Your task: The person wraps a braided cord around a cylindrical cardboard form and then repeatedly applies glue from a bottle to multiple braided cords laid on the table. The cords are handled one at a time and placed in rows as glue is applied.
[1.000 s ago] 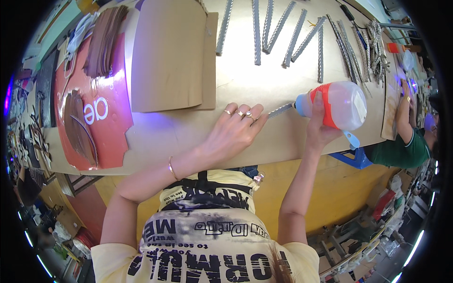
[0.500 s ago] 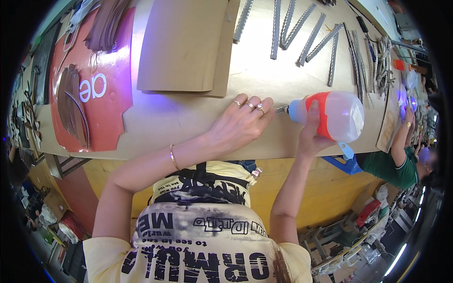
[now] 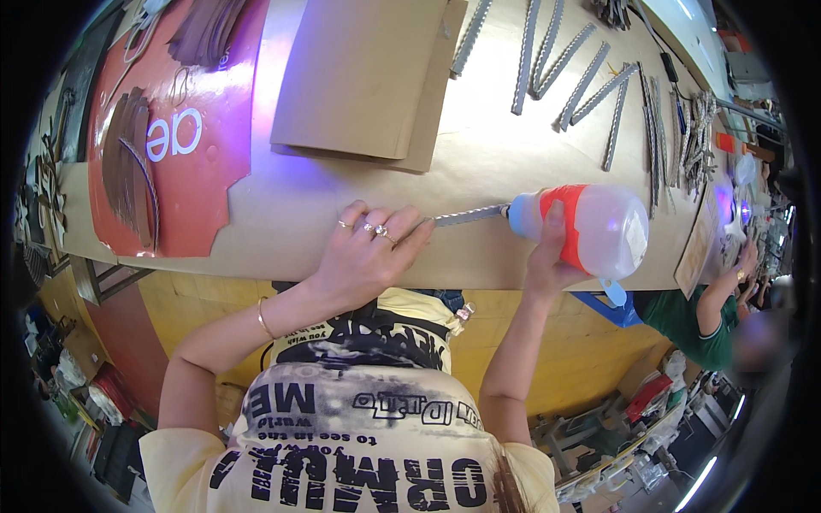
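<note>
My left hand (image 3: 372,252), with rings on its fingers, pinches one end of a thin grey braided strip (image 3: 469,215). The strip runs to the right from my fingertips, just over the brown-covered table. Lying on its side in the grip of my right hand (image 3: 547,258) is a translucent squeeze bottle (image 3: 609,229) with a red band and a light blue neck. Its dark tip (image 3: 505,210) meets the strip's right end; whether it touches is too small to tell. A small blue cap (image 3: 613,292) hangs below the bottle.
Folded brown card (image 3: 351,81) lies beyond my left hand. Several grey braided strips (image 3: 564,73) are spread at the back, with more bundled at far right. Brown strips (image 3: 128,175) rest on a red board (image 3: 192,197) at left. A person in green (image 3: 684,329) works at right.
My left hand has moved left and nearer to me, away from the bottle, and a length of braided strip now shows between them. The bottle has shifted slightly left and nearer.
</note>
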The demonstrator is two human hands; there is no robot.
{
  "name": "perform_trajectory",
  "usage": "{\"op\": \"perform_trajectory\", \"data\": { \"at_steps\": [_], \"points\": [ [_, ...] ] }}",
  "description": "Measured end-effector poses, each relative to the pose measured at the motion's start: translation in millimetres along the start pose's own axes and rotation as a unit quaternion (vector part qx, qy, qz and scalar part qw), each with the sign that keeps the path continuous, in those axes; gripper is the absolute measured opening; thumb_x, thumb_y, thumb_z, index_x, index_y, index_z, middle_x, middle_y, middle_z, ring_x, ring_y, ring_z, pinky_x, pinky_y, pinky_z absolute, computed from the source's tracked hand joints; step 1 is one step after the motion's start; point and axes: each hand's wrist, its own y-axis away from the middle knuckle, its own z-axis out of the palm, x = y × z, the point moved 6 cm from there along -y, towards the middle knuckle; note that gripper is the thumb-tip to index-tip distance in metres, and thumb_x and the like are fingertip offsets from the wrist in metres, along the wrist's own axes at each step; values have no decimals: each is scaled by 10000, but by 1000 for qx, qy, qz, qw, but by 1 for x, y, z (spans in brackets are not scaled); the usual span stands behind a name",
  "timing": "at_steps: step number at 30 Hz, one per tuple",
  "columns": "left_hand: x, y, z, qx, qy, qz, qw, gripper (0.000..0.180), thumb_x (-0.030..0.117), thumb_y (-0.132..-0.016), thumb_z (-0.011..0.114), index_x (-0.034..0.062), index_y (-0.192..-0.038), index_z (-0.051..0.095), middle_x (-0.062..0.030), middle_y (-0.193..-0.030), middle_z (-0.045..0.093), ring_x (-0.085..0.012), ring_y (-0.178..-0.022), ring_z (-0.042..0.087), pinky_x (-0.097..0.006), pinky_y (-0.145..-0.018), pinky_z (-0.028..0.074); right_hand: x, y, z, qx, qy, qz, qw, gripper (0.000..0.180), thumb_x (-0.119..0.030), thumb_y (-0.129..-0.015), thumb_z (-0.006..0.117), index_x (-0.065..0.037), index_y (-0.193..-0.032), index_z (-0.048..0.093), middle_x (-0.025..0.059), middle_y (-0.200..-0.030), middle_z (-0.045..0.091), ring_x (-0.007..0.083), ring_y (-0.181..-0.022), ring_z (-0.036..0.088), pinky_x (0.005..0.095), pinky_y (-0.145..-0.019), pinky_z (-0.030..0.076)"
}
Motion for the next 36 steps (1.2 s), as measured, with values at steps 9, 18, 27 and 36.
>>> {"op": "perform_trajectory", "data": {
  "at_steps": [9, 18, 27, 36],
  "points": [
    [-3, 4, 3, 4, 12, 2, 1000, 277, 181, -789, 641, 98, -1050, 680, -21, -1021, 550, -167, -866, 514, -375, -843, 406, -10, 23, 17, -55, -8, -36, 998, 485, -62, -740, 840, -5, -1163, 610, 99, -1090, 660, 223, -931, 652, 355, -818, 548],
    [-8, 14, -3, 27, 18, -14, 999, 353, 173, -692, 766, 133, -1039, 712, -6, -1043, 560, -164, -877, 537, -368, -800, 398, -21, 37, 31, -98, 21, -93, 991, 516, -43, -807, 753, 33, -1242, 485, 147, -1130, 600, 248, -930, 639, 382, -802, 582],
    [-8, 18, 0, 39, 8, -20, 999, 262, 195, -734, 712, 123, -984, 690, -1, -1019, 548, -157, -854, 530, -390, -846, 386, -21, 57, 36, -114, -66, -23, 991, 509, -52, -769, 804, -18, -1222, 574, 116, -1155, 634, 242, -1036, 619, 367, -877, 521],
    [-17, 17, -5, 30, 72, -74, 994, 313, 238, -725, 785, 134, -1002, 684, -17, -1041, 538, -186, -861, 542, -398, -835, 382, -26, 68, 36, -208, 99, -108, 967, 480, -94, -833, 757, 15, -1243, 533, 133, -1125, 628, 238, -982, 627, 382, -880, 528]
  ]
}}
